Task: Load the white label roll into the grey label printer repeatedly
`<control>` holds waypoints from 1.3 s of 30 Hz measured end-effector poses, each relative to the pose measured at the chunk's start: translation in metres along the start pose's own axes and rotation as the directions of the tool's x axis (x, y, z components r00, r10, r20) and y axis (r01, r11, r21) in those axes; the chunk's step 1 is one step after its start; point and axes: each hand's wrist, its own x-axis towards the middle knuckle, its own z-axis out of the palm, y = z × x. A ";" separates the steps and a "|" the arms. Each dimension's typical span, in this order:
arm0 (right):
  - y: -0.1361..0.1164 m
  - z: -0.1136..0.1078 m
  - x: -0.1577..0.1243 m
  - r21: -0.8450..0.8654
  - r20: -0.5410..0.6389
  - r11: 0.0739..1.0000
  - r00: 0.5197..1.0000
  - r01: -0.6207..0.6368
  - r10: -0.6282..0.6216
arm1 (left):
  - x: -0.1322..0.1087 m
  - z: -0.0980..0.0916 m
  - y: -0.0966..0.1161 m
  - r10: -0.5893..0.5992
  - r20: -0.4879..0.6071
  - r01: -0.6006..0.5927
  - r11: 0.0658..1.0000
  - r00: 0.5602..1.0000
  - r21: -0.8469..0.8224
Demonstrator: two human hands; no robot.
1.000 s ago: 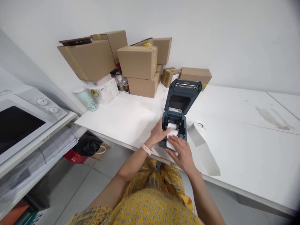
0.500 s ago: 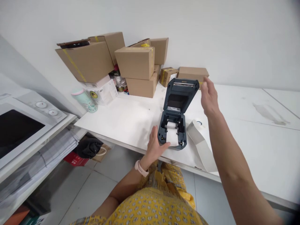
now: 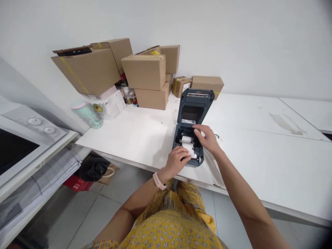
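My left hand (image 3: 177, 160) is curled over the front left of the dark blue-grey plastic printer (image 3: 191, 126), beside the white paper strip (image 3: 188, 148) inside it; I cannot tell whether its fingers pinch the paper. My right hand (image 3: 208, 138) is at the printer's right rim, fingers bent, with the thumb apart from them. The printer stands lid up on the white worktop (image 3: 145, 135), a white paper roll (image 3: 186, 139) within. Behind the printer lies a long brown cardboard box (image 3: 207, 82).
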 end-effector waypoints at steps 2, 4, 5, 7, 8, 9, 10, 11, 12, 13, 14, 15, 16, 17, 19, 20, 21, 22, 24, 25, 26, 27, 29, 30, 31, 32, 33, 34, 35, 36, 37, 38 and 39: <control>0.013 0.012 -0.011 -0.014 0.148 1.000 0.989 -0.013 0.015 | 0.000 0.002 -0.004 0.011 0.014 -0.011 1.000 1.000 -0.015; 0.021 0.020 -0.015 -0.021 0.189 0.999 0.981 -0.035 0.038 | -0.002 0.003 -0.006 0.021 0.009 -0.021 0.999 1.000 -0.026; 0.023 0.022 -0.014 -0.019 0.189 0.999 0.981 -0.043 0.046 | -0.003 0.003 -0.006 0.027 0.008 -0.027 0.999 1.000 -0.028; 0.025 0.024 -0.013 -0.003 0.184 0.998 0.981 -0.055 0.054 | -0.004 0.004 -0.007 0.036 0.008 -0.036 0.999 0.999 -0.026; 0.025 0.024 -0.012 0.006 0.181 0.998 0.982 -0.063 0.061 | -0.004 0.004 -0.007 0.040 0.008 -0.040 0.999 0.999 -0.022; 0.026 0.025 -0.012 0.014 0.173 0.997 0.982 -0.074 0.071 | -0.004 0.004 -0.008 0.048 0.003 -0.048 0.999 0.999 -0.018; 0.026 0.025 -0.012 0.022 0.164 0.996 0.983 -0.086 0.082 | -0.004 0.004 -0.009 0.062 -0.004 -0.062 0.998 0.998 -0.015; 0.027 0.026 -0.012 0.030 0.154 0.995 0.984 -0.098 0.093 | -0.004 0.005 -0.011 0.084 -0.015 -0.084 0.996 0.996 -0.014; 0.028 0.027 -0.013 0.037 0.146 0.993 0.984 -0.108 0.101 | -0.004 0.005 -0.012 0.111 -0.029 -0.112 0.994 0.993 -0.014; 0.029 0.028 -0.014 0.044 0.138 0.992 0.985 -0.115 0.108 | -0.004 0.006 -0.014 0.140 -0.041 -0.140 0.990 0.989 -0.014; 0.030 0.030 -0.015 0.054 0.133 0.991 0.985 -0.119 0.111 | -0.004 0.006 -0.015 0.164 -0.049 -0.164 0.986 0.985 -0.014; 0.031 0.031 -0.017 0.066 0.133 0.991 0.985 -0.119 0.110 | -0.004 0.006 -0.017 0.180 -0.053 -0.181 0.983 0.982 -0.013; 0.031 0.033 -0.018 0.079 0.135 0.990 0.985 -0.115 0.104 | -0.004 0.006 -0.018 0.190 -0.055 -0.190 0.982 0.980 -0.012; 0.030 0.033 -0.020 0.091 0.125 0.990 0.987 -0.108 0.096 | -0.004 0.006 -0.018 0.195 -0.057 -0.196 0.980 0.979 -0.011; 0.025 0.030 -0.021 0.094 0.009 0.991 0.996 -0.093 0.092 | -0.005 0.005 -0.019 0.207 -0.061 -0.208 0.978 0.976 -0.008; 0.022 0.026 -0.018 0.085 -0.109 0.992 0.989 -0.092 0.102 | -0.005 0.005 -0.018 0.219 -0.064 -0.219 0.976 0.974 -0.005; 0.018 0.019 -0.013 0.074 -0.256 0.992 0.960 -0.101 0.117 | -0.006 0.004 -0.018 0.230 -0.068 -0.231 0.973 0.971 -0.001; 0.014 0.011 -0.004 0.069 -0.405 0.991 0.904 -0.116 0.134 | -0.008 0.003 -0.017 0.240 -0.075 -0.240 0.971 0.968 0.002; 0.007 -0.011 0.025 0.102 -0.606 0.985 0.776 -0.142 0.175 | -0.010 0.001 -0.014 0.253 -0.094 -0.254 0.967 0.963 0.007; 0.004 -0.022 0.045 0.134 -0.640 0.981 0.744 -0.137 0.191 | -0.012 0.000 -0.012 0.261 -0.106 -0.261 0.965 0.960 0.012; 0.002 -0.033 0.068 0.185 -0.624 0.973 0.749 -0.135 0.222 | -0.014 0.000 -0.010 0.270 -0.118 -0.270 0.963 0.955 0.022; 0.002 -0.043 0.091 0.207 -0.599 0.968 0.765 -0.138 0.237 | -0.016 0.000 -0.007 0.284 -0.129 -0.282 0.959 0.950 0.040; 0.002 -0.055 0.133 0.253 -0.484 0.954 0.832 -0.161 0.269 | -0.021 0.001 -0.001 0.309 -0.140 -0.298 0.950 0.941 0.096; 0.002 -0.058 0.149 0.280 -0.366 0.940 0.884 -0.194 0.291 | -0.023 0.002 0.002 0.317 -0.144 -0.300 0.946 0.938 0.126; 0.001 -0.059 0.159 0.292 -0.280 0.932 0.913 -0.212 0.296 | -0.026 0.004 0.004 0.320 -0.148 -0.298 0.942 0.936 0.154; -0.002 -0.058 0.164 0.297 -0.219 0.930 0.933 -0.217 0.287 | -0.029 0.007 0.005 0.320 -0.155 -0.291 0.940 0.935 0.180; -0.005 -0.056 0.162 0.292 -0.198 0.935 0.943 -0.202 0.266 | -0.031 0.009 0.006 0.318 -0.168 -0.282 0.938 0.933 0.203; -0.010 -0.054 0.154 0.281 -0.218 0.944 0.947 -0.171 0.237 | -0.034 0.012 0.006 0.316 -0.188 -0.272 0.935 0.930 0.226; -0.017 -0.050 0.139 0.273 -0.245 0.951 0.946 -0.142 0.211 | -0.036 0.014 0.006 0.315 -0.210 -0.261 0.932 0.925 0.252; -0.023 -0.047 0.120 0.256 -0.281 0.962 0.944 -0.099 0.172 | -0.038 0.016 0.004 0.319 -0.234 -0.250 0.927 0.919 0.281; -0.030 -0.043 0.097 0.236 -0.311 0.970 0.941 -0.061 0.135 | -0.039 0.017 0.003 0.326 -0.254 -0.241 0.919 0.911 0.313; -0.037 -0.039 0.072 0.212 -0.338 0.977 0.937 -0.012 0.085 | -0.041 0.018 0.001 0.336 -0.268 -0.235 0.908 0.903 0.347; -0.042 -0.035 0.046 0.122 -0.386 0.987 0.921 0.100 -0.046 | -0.042 0.018 -0.001 0.350 -0.275 -0.233 0.895 0.896 0.379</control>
